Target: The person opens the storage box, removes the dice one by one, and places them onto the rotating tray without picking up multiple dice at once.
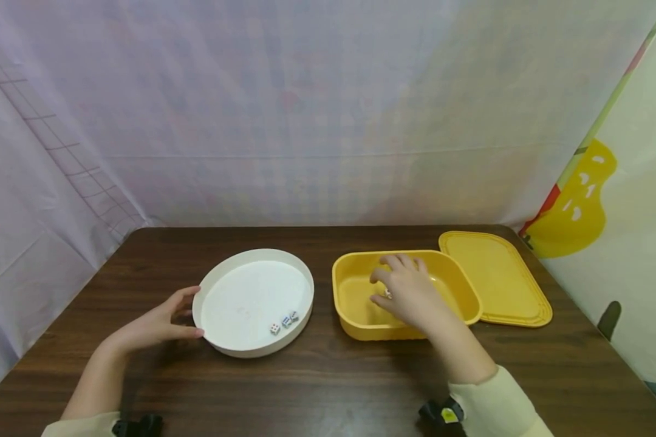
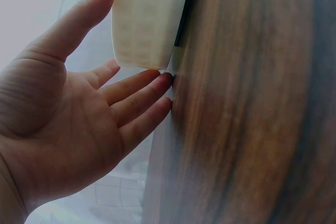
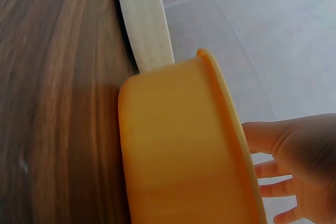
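A round white tray (image 1: 240, 309) holds three small white dice (image 1: 275, 329) near its front right wall. At its left side my left hand (image 1: 155, 321) touches the wall with thumb and fingertips, the fingers loosely extended, as the left wrist view also shows. My right hand (image 1: 410, 294) is over a yellow rectangular tub (image 1: 355, 331), its fingers spread and slightly bent. A white die (image 1: 388, 294) shows between the thumb and index finger, with no visible pinch on it. In the right wrist view, the tub's wall (image 3: 173, 145) hides part of that hand.
A flat yellow lid (image 1: 497, 279) lies on the dark wooden table (image 1: 306, 388), right of the tub and partly behind it. A pale cloth (image 1: 284, 121) hangs along the table's back edge. Black straps (image 1: 441, 413) sit at both wrists.
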Motion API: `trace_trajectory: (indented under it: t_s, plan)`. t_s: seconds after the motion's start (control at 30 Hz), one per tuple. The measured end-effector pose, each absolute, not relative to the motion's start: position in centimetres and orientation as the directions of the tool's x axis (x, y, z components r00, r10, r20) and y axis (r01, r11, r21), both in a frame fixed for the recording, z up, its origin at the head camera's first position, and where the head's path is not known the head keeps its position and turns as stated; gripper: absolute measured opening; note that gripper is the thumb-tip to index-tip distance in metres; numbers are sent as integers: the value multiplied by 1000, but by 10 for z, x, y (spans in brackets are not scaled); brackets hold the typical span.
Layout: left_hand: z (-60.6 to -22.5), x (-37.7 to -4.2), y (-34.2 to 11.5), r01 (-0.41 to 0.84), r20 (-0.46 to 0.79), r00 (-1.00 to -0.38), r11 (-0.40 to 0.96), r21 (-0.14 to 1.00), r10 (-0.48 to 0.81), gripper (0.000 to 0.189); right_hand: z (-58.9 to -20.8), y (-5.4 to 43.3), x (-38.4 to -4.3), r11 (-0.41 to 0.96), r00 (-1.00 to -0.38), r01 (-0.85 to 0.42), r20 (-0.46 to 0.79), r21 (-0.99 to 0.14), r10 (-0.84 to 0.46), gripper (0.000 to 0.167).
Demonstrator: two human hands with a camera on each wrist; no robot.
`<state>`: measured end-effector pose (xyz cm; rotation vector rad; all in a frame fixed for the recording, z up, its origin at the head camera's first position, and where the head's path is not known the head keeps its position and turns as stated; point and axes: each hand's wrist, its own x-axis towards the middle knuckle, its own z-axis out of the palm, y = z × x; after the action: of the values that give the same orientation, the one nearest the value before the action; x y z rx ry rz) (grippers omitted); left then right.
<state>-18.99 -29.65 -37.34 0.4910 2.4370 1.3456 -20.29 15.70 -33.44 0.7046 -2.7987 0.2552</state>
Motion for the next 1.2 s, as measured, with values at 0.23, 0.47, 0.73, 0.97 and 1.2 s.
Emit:
trace_trajectory:
  t_s: [0.23,0.47,0.73,0.97,1.2]
  plan:
    - [-373,-190,-297,139,-112,-890,498,856,442,91,-337,165,-206,885,-880,-449,236,-124,-413,27]
    - [-373,-189,-297,135,-120,-890,504,853,440,91,-338,171,-208,898,-903,-414,188,-146,-386,27]
    - [-373,-190,-297,135,-120,-889,502,854,442,91,-345,177,-213,908,-917,-387,172,-163,-360,26]
    - [-372,-190,-297,136,-115,-888,493,859,446,91,-350,181,-217,911,-924,-372,168,-180,-344,25]
    - [-372,-190,-297,141,-113,-887,496,857,448,90,-354,182,-220,918,-931,-356,146,-173,-334,24]
